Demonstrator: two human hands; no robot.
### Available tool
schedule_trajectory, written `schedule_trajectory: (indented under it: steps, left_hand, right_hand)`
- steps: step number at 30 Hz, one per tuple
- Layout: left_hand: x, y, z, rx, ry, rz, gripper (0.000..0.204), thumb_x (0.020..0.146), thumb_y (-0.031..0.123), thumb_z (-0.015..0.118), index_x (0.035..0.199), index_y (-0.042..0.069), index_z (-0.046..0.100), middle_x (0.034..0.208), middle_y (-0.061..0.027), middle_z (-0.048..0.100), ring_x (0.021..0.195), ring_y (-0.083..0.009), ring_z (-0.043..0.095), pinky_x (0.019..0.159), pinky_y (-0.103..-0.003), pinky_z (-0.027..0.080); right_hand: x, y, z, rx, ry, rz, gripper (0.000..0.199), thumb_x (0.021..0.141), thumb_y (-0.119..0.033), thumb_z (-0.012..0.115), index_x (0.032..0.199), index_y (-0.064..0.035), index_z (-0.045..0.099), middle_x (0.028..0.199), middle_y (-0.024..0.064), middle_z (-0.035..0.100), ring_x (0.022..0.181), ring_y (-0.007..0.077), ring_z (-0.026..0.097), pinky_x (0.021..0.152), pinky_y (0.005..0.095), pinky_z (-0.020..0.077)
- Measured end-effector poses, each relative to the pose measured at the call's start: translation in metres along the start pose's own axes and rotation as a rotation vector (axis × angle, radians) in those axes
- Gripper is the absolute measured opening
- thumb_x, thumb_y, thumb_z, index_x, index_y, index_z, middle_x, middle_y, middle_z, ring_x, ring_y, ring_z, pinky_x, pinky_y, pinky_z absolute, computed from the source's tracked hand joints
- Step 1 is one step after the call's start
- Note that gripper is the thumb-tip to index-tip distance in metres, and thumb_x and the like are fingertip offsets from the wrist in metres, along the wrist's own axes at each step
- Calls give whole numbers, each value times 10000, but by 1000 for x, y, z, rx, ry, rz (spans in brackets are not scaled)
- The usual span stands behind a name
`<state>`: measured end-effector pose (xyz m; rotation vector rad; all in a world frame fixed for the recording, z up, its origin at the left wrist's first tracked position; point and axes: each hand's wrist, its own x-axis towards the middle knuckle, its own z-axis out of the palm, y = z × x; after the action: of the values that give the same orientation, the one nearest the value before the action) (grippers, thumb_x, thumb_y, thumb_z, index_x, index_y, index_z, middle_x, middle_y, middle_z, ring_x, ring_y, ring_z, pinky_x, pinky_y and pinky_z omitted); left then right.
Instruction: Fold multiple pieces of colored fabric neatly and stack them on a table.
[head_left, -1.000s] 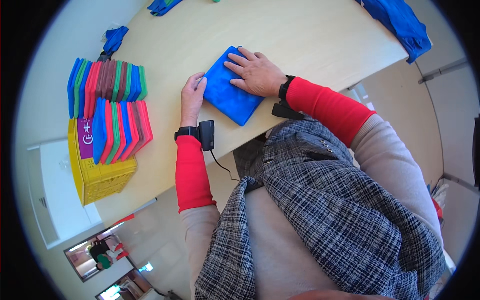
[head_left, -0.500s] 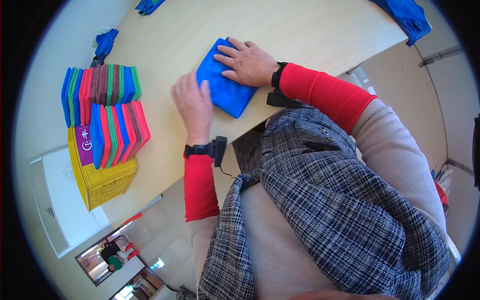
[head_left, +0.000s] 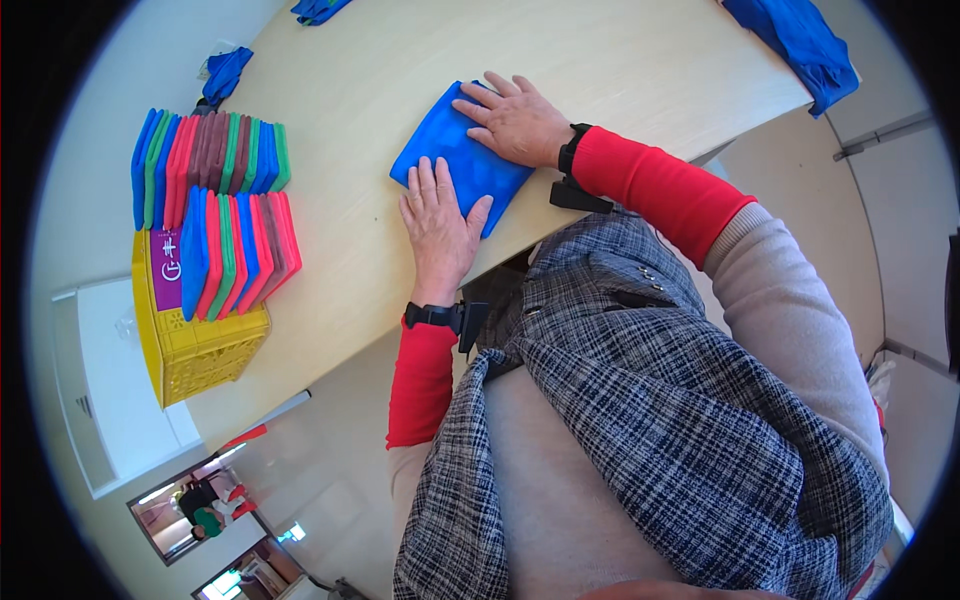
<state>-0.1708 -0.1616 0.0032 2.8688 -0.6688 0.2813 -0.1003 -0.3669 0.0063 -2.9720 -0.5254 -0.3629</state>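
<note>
Pale wood-toned tabletop (head_left: 345,190) bears a folded, blue, rectangular cloth (head_left: 468,168), probably light and soft, best gripped along its edges, left hand (head_left: 441,235) and right hand (head_left: 523,124) spread upon it.

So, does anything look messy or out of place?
Maybe the rumpled blue cloth drooping over the right end of the table: it looks messy compared with the neat rows of colourful cloths.
</note>
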Motion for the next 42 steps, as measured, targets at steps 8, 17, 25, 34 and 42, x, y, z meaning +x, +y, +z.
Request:
schedule_trajectory:
  steps: [8,17,25,34,42]
  left_hand:
    - [-14,5,5,-250,3,-101,802,975,505,566,1527,-26,327,1612,-262,263,1512,-419,206,1194,-616,172]
    - [-12,11,1,-35,-31,-82,814,954,513,591,1516,-24,350,1628,-238,247,1524,-387,194,1189,-628,171]
    - [-11,9,-3,5,-26,-70,766,980,491,565,1504,-33,372,1595,-244,319,1503,-388,255,1187,-618,186]
    - [38,21,-14,-138,93,15,780,991,506,545,1504,-52,361,1576,-266,344,1497,-397,269,1206,-570,184]
    - [32,28,19,19,26,21,848,981,527,550,1526,-73,301,1596,-274,301,1509,-394,244,1224,-553,149]
  right_hand:
    - [-6,-80,-32,412,-45,-210,599,1033,-466,462,1450,-36,491,1522,171,459,1472,335,346,1198,485,281]
    - [-5,-39,17,309,102,-255,592,1041,-486,404,1464,-82,493,1552,132,443,1463,309,364,1208,464,250]
    - [12,-1,19,95,73,-162,591,1049,-512,380,1508,-148,457,1586,71,413,1494,284,318,1208,465,265]
    - [11,1,17,58,-19,-99,573,1073,-505,341,1545,-187,405,1607,55,382,1514,282,281,1214,473,283]
    - [5,1,20,94,61,-21,533,1063,-457,370,1512,-183,456,1594,38,398,1483,291,328,1171,447,345]
